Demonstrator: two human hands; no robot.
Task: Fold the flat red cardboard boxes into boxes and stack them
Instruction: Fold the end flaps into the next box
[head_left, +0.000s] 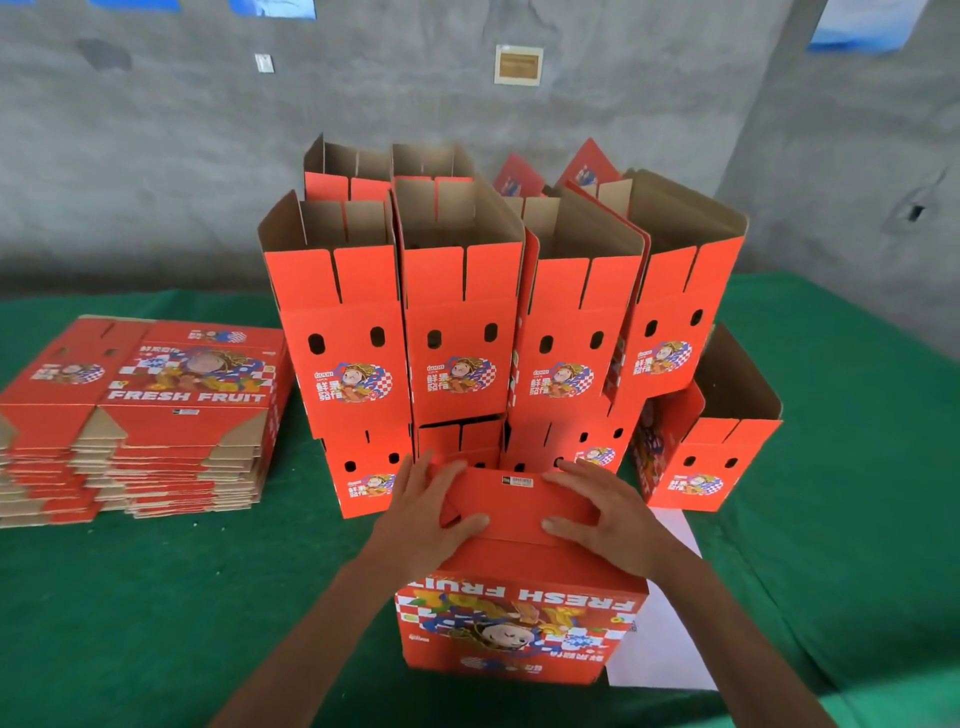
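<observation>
A red "FRESH FRUIT" box stands upside down on the green table in front of me, its bottom flaps facing up. My left hand presses flat on the left bottom flap and my right hand presses on the right one, fingers spread. Behind it stand the folded red boxes, open tops up, stacked in two layers and several columns. A pile of flat red cardboard boxes lies at the left.
The table is covered in green cloth. One more folded box sits at the right of the stack. A white sheet lies under the box's right side. A grey concrete wall stands behind.
</observation>
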